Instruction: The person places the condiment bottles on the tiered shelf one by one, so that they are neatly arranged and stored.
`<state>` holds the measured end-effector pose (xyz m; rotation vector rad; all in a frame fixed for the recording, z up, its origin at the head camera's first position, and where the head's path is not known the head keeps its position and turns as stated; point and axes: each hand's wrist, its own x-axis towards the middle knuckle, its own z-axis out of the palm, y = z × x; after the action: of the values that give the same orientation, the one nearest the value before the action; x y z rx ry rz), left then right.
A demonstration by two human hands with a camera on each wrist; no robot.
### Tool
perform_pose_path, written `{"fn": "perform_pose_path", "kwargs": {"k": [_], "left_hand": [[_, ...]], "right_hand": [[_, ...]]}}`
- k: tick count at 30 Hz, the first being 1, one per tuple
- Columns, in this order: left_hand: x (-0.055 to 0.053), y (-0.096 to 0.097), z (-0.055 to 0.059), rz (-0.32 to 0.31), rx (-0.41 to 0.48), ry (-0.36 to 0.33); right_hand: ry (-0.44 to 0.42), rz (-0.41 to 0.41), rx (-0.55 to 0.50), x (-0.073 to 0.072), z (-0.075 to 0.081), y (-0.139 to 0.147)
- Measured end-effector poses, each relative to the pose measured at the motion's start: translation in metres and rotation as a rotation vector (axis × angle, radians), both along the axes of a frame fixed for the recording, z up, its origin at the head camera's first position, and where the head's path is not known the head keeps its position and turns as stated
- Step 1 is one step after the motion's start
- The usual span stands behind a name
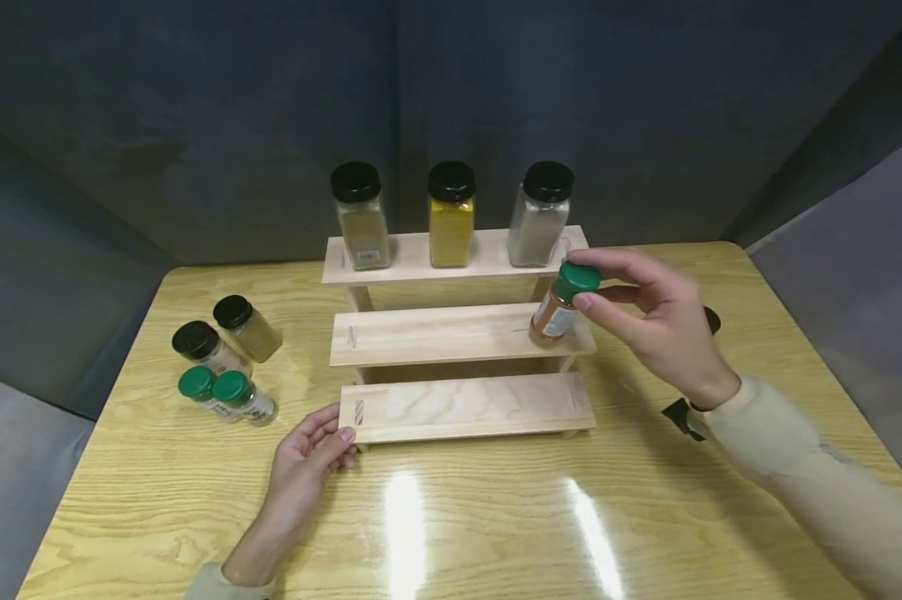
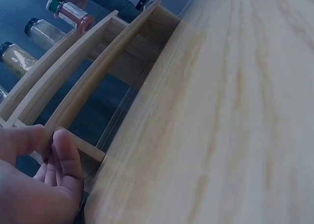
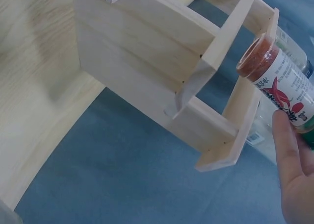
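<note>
Head view: three-tier rack point(image 1: 466, 407), bare pale wood, flat rectangular boards, grain visible; stands on glossy yellowish wood-grain table point(image 1: 488, 533) before a dark backdrop point(image 1: 196, 125). Chili powder jar point(image 1: 552, 321): clear round body, orange-red contents, green cap point(image 1: 577, 281), white label point(image 3: 284, 89) printed with red peppers. Jar tilted, at right end of middle board point(image 1: 421, 335); cannot tell if its base touches the wood.

Right hand point(image 1: 657, 321): forearm slants in from lower right, thumb on near side, fingers curled over the far side, clamped on the green cap. Left hand point(image 1: 301, 462): at front left corner of bottom board point(image 1: 526, 404), thumb on top, fingers bent beneath; left wrist view shows the pinch on the board's edge. Pale sleeves point(image 1: 774, 437) on both arms.

Counts: 3 boards. 1 chili jar, in hand. 3 square-sided, black-capped jars upright in a row on top board point(image 1: 409, 250): grey-brown jar point(image 1: 364, 237), yellow jar point(image 1: 451, 235), pale grey jar point(image 1: 535, 236). 4 jars clustered on table left of rack: 2 black-capped, 2 green-capped point(image 1: 258, 408). 1 round black lid point(image 1: 713, 320), partly hidden behind right hand.
</note>
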<state>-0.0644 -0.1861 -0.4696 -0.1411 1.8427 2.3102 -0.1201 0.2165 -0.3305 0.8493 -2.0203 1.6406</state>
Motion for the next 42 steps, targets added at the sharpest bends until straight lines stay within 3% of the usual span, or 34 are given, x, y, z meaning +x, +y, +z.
{"fn": "perform_pose_path", "kwargs": {"k": [20,42], "left_hand": [[0.001,0.000,-0.001,-0.003,0.013,0.000],[0.001,0.000,0.000,-0.005,0.014,0.008]], "right_hand": [[-0.043,-0.075,0.100,-0.005,-0.009,-0.015],[-0.023,-0.087,0.147,-0.008,-0.008,-0.018]]}}
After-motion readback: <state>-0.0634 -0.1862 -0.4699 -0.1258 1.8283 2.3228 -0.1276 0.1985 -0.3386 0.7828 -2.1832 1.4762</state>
